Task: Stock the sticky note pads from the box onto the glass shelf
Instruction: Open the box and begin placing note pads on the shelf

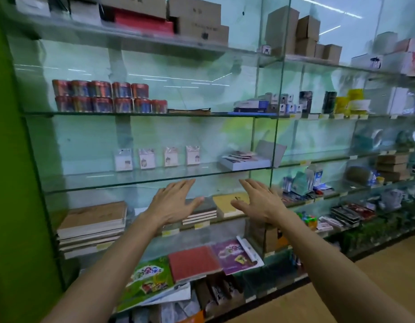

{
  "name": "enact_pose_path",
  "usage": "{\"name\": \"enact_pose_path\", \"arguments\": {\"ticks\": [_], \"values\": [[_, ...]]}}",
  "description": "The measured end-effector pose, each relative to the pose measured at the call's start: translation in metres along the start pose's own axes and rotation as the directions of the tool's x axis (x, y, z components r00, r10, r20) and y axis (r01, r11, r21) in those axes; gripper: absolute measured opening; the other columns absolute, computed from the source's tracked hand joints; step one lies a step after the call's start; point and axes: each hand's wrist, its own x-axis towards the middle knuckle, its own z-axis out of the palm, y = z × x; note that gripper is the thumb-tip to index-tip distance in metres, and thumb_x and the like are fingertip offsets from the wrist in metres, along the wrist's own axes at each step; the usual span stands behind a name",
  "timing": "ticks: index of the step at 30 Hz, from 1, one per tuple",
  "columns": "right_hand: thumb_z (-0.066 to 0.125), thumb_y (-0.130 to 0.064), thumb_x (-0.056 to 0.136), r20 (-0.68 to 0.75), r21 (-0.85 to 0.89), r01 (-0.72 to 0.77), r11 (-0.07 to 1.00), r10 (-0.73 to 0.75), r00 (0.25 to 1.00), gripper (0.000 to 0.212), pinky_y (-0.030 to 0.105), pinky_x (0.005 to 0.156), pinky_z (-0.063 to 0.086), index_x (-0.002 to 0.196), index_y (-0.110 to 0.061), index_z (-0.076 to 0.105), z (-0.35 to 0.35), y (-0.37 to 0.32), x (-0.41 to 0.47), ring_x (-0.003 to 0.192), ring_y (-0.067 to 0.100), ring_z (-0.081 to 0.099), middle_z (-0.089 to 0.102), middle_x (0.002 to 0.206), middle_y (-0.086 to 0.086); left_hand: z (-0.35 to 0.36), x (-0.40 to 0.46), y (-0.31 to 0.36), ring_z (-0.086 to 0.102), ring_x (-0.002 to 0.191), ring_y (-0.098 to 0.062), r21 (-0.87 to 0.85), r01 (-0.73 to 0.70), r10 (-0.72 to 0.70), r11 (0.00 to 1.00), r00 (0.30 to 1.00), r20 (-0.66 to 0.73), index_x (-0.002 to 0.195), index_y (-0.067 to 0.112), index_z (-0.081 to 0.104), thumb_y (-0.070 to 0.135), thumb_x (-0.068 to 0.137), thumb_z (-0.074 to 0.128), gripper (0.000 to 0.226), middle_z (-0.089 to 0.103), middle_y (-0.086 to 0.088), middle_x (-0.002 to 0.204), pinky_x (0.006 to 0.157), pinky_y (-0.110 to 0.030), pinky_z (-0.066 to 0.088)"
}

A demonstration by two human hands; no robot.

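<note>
A: Four sticky note pads stand upright in a row on the glass shelf, toward its far edge, each a little apart from the next.

B: And the box?

A: The box sits at the right end of the same shelf, lid tipped up behind it, more packs lying inside. I can't count those; they overlap and blur.

B: What are the hands doing?

A: Both are empty. The left hand and right hand are spread flat, fingers straight, palms facing the shelving, held just below the shelf's near edge and touching nothing.

B: So the next move?

A: I'd judge it's a reach into the box. Best to lift the right hand over the glass edge rather than brush it, take one pack by its sides, and stand it right of the fourth pad, keeping the same spacing and the face turned forward.

B: Risk?

A: Knocking the row over; the pads look light.
</note>
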Motion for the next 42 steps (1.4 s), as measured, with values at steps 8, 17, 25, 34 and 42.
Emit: {"name": "enact_pose_path", "arguments": {"ticks": [8, 17, 25, 34, 42], "values": [[0.037, -0.067, 0.090, 0.005, 0.004, -0.036, 0.999, 0.036, 0.999, 0.080, 0.053, 0.116, 0.015, 0.153, -0.026, 0.011, 0.057, 0.021, 0.121, 0.148, 0.024, 0.015, 0.015, 0.161, -0.001, 0.049, 0.118, -0.049, 0.025, 0.146, -0.021, -0.064, -0.062, 0.061, 0.996, 0.998, -0.011, 0.154, 0.028, 0.018, 0.066, 0.094, 0.029, 0.073, 0.022, 0.003, 0.162, 0.116, -0.043, 0.025], [0.038, -0.067, 0.090, -0.004, 0.010, -0.165, 0.986, 0.165, 0.986, 0.081, 0.052, 0.117, 0.015, 0.153, -0.027, 0.008, 0.097, 0.055, 0.224, 0.148, 0.023, 0.014, 0.013, 0.162, -0.001, 0.092, 0.246, -0.085, 0.026, 0.146, -0.021, -0.134, -0.146, 0.149, 0.980, 0.989, 0.006, 0.153, 0.027, 0.020, 0.063, 0.095, 0.031, 0.069, 0.023, 0.002, 0.161, 0.117, -0.041, 0.025], [0.040, -0.066, 0.089, -0.038, -0.003, -0.250, 0.968, 0.249, 0.968, 0.080, 0.051, 0.117, 0.017, 0.153, -0.028, 0.012, 0.114, 0.099, 0.270, 0.147, 0.023, 0.018, 0.017, 0.161, -0.001, 0.128, 0.330, -0.076, 0.032, 0.143, -0.022, -0.213, -0.236, 0.235, 0.948, 0.972, -0.033, 0.152, 0.022, 0.027, 0.056, 0.097, 0.038, 0.066, 0.030, -0.001, 0.159, 0.115, -0.039, 0.028], [0.051, -0.048, 0.093, -0.167, 0.087, -0.219, 0.972, 0.231, 0.959, 0.053, 0.045, 0.102, 0.043, 0.137, -0.019, 0.047, 0.123, 0.160, 0.341, 0.129, 0.024, 0.047, 0.048, 0.144, 0.002, 0.167, 0.416, -0.054, 0.046, 0.131, -0.018, -0.329, -0.299, 0.270, 0.896, 0.954, -0.132, 0.143, 0.024, 0.040, 0.046, 0.096, 0.048, 0.052, 0.043, 0.005, 0.148, 0.105, -0.043, 0.041], [0.057, -0.037, 0.091, -0.172, 0.086, -0.110, 0.990, 0.124, 0.977, 0.040, 0.035, 0.089, 0.045, 0.127, -0.020, 0.057, 0.138, 0.197, 0.429, 0.114, 0.026, 0.057, 0.058, 0.130, 0.003, 0.182, 0.492, -0.038, 0.061, 0.092, -0.002, -0.633, -0.279, 0.122, 0.723, 0.952, -0.280, 0.118, 0.020, 0.063, 0.024, 0.093, 0.060, 0.026, 0.063, 0.005, 0.119, 0.079, -0.020, 0.050]]}}
